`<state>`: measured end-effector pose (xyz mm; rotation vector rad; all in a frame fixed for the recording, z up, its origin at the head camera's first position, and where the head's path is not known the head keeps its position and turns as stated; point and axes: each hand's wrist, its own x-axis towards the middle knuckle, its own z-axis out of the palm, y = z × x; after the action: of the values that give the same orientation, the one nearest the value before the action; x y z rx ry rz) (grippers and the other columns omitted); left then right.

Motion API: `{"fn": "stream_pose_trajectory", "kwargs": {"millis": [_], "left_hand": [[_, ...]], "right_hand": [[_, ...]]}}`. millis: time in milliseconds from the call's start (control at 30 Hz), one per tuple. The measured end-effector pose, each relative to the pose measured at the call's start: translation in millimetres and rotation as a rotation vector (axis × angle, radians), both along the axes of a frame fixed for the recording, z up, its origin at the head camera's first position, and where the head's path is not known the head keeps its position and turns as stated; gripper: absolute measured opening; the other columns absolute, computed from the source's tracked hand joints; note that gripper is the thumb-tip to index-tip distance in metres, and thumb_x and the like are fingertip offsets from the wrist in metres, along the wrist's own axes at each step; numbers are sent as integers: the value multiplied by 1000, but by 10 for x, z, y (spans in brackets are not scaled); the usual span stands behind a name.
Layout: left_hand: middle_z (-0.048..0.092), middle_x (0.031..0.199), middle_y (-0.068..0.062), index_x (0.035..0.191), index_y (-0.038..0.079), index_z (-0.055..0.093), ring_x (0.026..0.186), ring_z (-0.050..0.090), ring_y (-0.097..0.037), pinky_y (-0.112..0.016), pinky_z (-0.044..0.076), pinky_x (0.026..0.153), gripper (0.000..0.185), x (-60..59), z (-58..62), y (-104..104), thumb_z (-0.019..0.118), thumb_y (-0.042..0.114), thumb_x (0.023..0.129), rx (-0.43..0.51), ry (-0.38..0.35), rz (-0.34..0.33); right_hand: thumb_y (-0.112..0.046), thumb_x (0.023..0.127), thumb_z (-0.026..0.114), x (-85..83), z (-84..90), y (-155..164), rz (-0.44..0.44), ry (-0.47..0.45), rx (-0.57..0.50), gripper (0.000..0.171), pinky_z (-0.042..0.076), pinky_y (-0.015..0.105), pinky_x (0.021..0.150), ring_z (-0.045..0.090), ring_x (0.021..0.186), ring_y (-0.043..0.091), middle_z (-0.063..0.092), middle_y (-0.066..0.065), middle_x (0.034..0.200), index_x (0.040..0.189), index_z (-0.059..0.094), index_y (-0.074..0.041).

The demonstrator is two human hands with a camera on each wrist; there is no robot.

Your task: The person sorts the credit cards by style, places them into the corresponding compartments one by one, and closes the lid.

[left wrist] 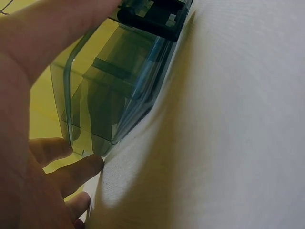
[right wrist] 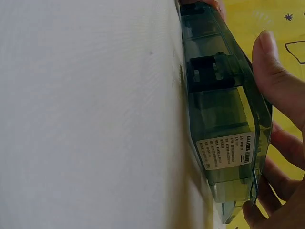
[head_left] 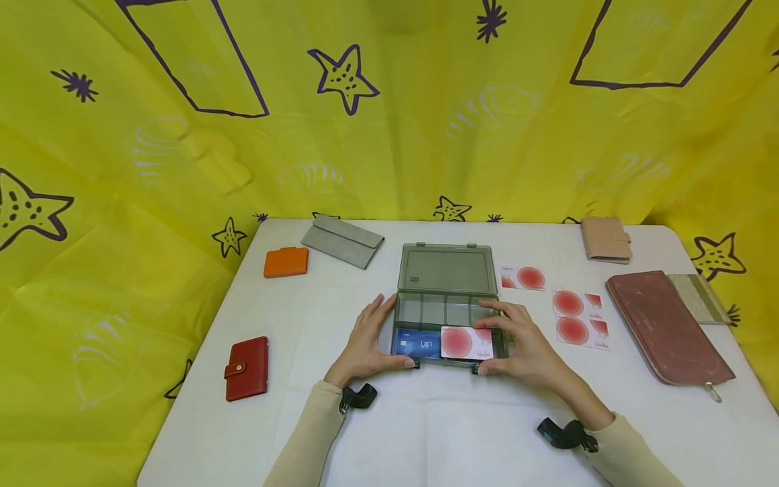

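A grey-green clear plastic compartment box [head_left: 447, 268] lies on the table with its lid swung back. In its front part are a blue VIP card [head_left: 418, 343] and a white card with pink-red circles [head_left: 466, 343]. My left hand [head_left: 367, 345] grips the box's left side, thumb by the front left latch and fingers along the side. At the right end my right hand [head_left: 522, 341] holds the box, its thumb beside the front right latch. Its forefinger reaches over the patterned card's back edge. In the right wrist view, a white printed label [right wrist: 228, 151] shows on the box front.
Several matching patterned cards [head_left: 569, 303] lie to the right. Beyond them are a dark red zip wallet [head_left: 669, 331], a beige card holder [head_left: 698, 297] and a tan wallet [head_left: 606, 239]. At left lie a red wallet [head_left: 248, 368], an orange card case [head_left: 286, 262] and a grey pouch [head_left: 343, 241].
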<state>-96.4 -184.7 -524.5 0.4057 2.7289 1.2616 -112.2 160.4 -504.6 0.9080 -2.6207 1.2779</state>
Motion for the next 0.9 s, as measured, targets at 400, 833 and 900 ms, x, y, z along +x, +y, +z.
{"fn": "stream_pose_trajectory", "kwargs": {"millis": [400,833,900], "left_hand": [[16,178,-16,171,28,25,163,14,-45,-77,19,124,124,18,8,-14,97,42,71,2,-9,9],[15,178,-16,171,28,24,162,14,-46,-76,19,124,124,3,21,-34,97,42,72,-1,-2,0],[13,178,-16,171,29,23,162,13,-46,-76,19,124,124,2,16,-26,97,42,73,-5,-10,-10]], "right_hand": [[-21,63,104,-54,61,75,9,-2,26,69,45,50,104,49,135,34,60,13,149,125,74,-14],[-13,89,87,-884,313,711,-156,-213,51,62,47,62,113,57,133,38,62,23,145,145,61,-5],[-14,90,86,-1021,294,823,-141,-254,111,65,41,72,112,53,134,48,58,28,146,147,58,-1]]}}
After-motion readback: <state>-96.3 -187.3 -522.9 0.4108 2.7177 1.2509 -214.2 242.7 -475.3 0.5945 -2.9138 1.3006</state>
